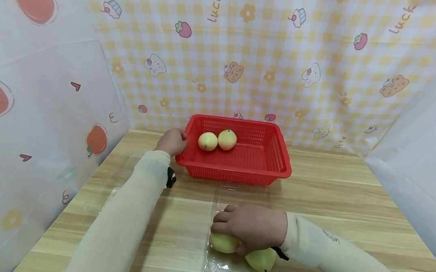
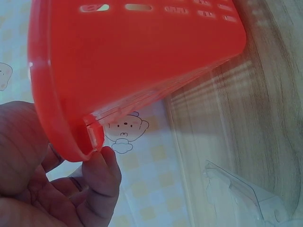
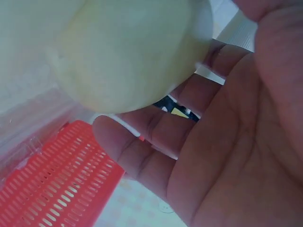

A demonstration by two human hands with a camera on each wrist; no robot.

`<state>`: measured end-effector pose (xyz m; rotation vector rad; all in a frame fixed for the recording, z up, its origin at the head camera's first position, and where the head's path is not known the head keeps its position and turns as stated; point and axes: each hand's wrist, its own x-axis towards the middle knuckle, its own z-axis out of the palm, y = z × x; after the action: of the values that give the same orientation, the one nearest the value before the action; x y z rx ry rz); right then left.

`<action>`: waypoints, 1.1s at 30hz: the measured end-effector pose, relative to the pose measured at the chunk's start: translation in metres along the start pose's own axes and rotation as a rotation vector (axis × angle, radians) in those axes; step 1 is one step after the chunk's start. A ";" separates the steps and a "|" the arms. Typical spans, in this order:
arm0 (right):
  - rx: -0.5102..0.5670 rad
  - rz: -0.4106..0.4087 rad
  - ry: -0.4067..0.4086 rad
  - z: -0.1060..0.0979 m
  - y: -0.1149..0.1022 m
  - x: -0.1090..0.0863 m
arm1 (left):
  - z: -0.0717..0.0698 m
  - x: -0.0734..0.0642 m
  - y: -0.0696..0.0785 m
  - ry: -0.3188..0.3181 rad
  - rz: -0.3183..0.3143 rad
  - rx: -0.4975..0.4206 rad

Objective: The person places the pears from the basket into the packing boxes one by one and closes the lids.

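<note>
Red perforated basket (image 1: pixel 231 176) stands beyond a clear plastic container (image 1: pixel 219 266). The left hand (image 1: pixel 172 142) pinches the basket's left rim; the right hand (image 1: pixel 248 226) curls round a pale pear (image 1: pixel 223 244) in the container, beside a stemmed pear (image 1: pixel 262 259). Two more pears (image 1: pixel 226 140) lie side by side in the basket.

pear (image 1: pixel 223 244) part hidden by R fingers (image 1: pixel 221 227) | basket (image 2: pixel 142 61) cut off, L-wrist view | sleeve txt (image 1: pixel 331 237) illeg.

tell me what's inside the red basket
Two pale yellow fruits lie side by side toward the left end of the red basket. What's directly beneath them is covered, and the near wall hides its inner face.
</note>
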<state>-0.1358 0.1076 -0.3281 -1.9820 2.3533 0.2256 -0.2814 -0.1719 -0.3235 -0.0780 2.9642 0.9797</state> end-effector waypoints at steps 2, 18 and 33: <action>-0.012 0.004 -0.014 0.001 -0.002 0.000 | 0.001 0.001 -0.001 0.001 0.001 0.001; -0.031 0.025 -0.049 -0.001 -0.004 0.001 | 0.000 0.001 -0.002 0.009 0.021 0.012; 0.023 0.051 -0.033 -0.003 0.001 -0.003 | -0.001 -0.001 0.000 -0.001 0.013 0.007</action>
<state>-0.1361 0.1101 -0.3251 -1.8952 2.3769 0.2310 -0.2801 -0.1725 -0.3226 -0.0576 2.9705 0.9710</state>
